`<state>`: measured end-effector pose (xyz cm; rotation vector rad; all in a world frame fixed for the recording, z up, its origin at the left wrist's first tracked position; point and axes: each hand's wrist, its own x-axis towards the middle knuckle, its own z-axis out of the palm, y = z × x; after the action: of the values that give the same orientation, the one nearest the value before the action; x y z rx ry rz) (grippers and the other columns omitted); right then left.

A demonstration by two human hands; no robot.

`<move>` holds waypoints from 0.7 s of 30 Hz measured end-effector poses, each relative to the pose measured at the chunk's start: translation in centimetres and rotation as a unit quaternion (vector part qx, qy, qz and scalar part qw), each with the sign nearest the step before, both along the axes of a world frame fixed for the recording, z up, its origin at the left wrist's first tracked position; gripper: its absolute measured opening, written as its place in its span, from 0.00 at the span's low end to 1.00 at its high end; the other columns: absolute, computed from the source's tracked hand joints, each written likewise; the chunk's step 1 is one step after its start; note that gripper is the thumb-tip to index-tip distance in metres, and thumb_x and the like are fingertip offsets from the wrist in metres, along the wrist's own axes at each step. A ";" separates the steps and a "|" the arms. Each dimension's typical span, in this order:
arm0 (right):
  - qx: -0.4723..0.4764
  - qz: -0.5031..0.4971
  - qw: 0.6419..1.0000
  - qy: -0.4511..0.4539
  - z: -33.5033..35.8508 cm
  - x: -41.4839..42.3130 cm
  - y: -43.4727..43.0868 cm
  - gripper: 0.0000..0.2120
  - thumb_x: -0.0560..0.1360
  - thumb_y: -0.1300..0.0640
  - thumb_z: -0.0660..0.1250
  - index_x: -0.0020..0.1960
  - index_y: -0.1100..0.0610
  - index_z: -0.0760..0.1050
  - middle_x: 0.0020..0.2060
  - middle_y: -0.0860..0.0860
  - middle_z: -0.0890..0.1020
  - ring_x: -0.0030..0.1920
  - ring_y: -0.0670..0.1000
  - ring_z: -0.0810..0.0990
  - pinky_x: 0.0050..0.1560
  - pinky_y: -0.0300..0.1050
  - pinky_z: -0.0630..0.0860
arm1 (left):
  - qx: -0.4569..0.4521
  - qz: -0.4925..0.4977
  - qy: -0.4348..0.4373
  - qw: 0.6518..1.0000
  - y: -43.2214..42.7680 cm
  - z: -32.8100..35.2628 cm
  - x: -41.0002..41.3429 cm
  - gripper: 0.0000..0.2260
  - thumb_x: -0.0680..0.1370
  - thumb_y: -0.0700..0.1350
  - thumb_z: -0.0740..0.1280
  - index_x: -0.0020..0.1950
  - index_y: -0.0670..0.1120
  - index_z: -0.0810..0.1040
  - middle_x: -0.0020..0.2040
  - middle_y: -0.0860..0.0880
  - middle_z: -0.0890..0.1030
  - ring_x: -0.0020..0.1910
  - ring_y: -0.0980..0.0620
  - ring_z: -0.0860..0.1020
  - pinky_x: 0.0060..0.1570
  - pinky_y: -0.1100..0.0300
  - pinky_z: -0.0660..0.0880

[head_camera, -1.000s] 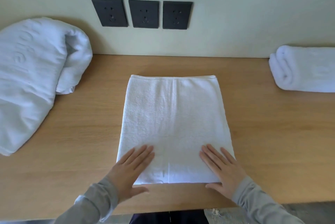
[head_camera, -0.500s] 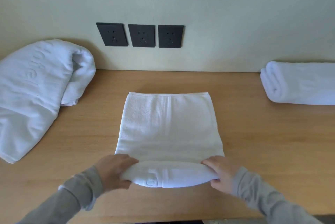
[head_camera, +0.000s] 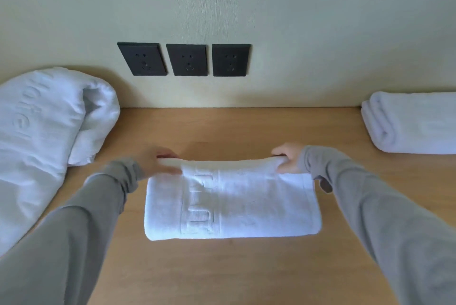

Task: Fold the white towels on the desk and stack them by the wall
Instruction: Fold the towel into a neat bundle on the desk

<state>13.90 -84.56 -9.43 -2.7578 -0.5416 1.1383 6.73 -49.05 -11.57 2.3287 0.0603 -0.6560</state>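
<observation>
White towel point(head_camera: 246, 201), doubled over into a wide band, lies flat at the middle of the desk point(head_camera: 222, 272). Its rounded fold is toward the front edge and its embossed stripe faces up. The left hand point(head_camera: 154, 162), blurred, pinches the far left corner of the top layer. The right hand point(head_camera: 288, 160) is clamped on the far right corner, fingers curled round the cloth. A loose towel point(head_camera: 44, 137) is heaped at the desk's left end against the wall point(head_camera: 296, 20). A folded towel point(head_camera: 414, 122) sits at the back right corner, by the wall. Three black sockets point(head_camera: 186, 59) are set in the wall above the back edge.
</observation>
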 end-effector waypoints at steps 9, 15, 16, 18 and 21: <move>0.024 -0.124 0.992 0.025 -4.1 1.7 -2.0 0.36 0.70 0.40 0.69 0.70 0.58 0.65 0.67 0.55 0.71 0.65 0.55 0.71 0.63 0.47 0.68 | -0.155 0.284 0.029 0.946 -0.2 -5.6 -1.1 0.14 0.66 0.41 0.78 0.49 0.46 0.80 0.45 0.48 0.81 0.42 0.52 0.78 0.36 0.60 0.74; 0.080 -0.192 0.978 0.014 -5.0 1.3 -3.5 0.33 0.65 0.32 0.67 0.59 0.55 0.72 0.50 0.48 0.74 0.52 0.52 0.71 0.50 0.40 0.68 | -0.172 0.337 -0.007 0.926 -0.4 -6.4 -1.4 0.07 0.67 0.41 0.77 0.40 0.49 0.81 0.36 0.50 0.81 0.34 0.53 0.78 0.27 0.64 0.74; 0.098 -0.199 0.975 0.004 -5.1 1.2 -3.5 0.30 0.68 0.36 0.68 0.61 0.56 0.71 0.53 0.49 0.76 0.54 0.54 0.73 0.51 0.40 0.68 | -0.179 0.338 -0.011 0.924 -0.4 -6.4 -1.3 0.06 0.68 0.42 0.76 0.39 0.49 0.81 0.36 0.50 0.81 0.33 0.54 0.78 0.27 0.65 0.73; 0.107 -0.198 0.974 -0.008 -5.3 1.1 -3.4 0.28 0.72 0.44 0.68 0.64 0.60 0.69 0.57 0.54 0.76 0.57 0.56 0.75 0.55 0.45 0.68 | -0.187 0.340 -0.013 0.922 -0.2 -6.5 -1.0 0.06 0.69 0.41 0.75 0.39 0.51 0.81 0.35 0.51 0.81 0.34 0.54 0.77 0.29 0.64 0.73; 0.113 -0.196 0.974 -0.010 -5.6 1.2 -3.2 0.23 0.73 0.46 0.67 0.61 0.59 0.69 0.51 0.50 0.72 0.52 0.53 0.72 0.52 0.42 0.65 | -0.182 0.332 -0.025 0.925 0.0 -6.6 -0.6 0.08 0.69 0.42 0.75 0.35 0.56 0.83 0.35 0.55 0.82 0.36 0.55 0.78 0.33 0.64 0.73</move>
<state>15.13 -87.75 -15.05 -2.5269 -0.1075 0.8950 6.16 -49.01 -18.13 1.7978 0.6224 -0.2323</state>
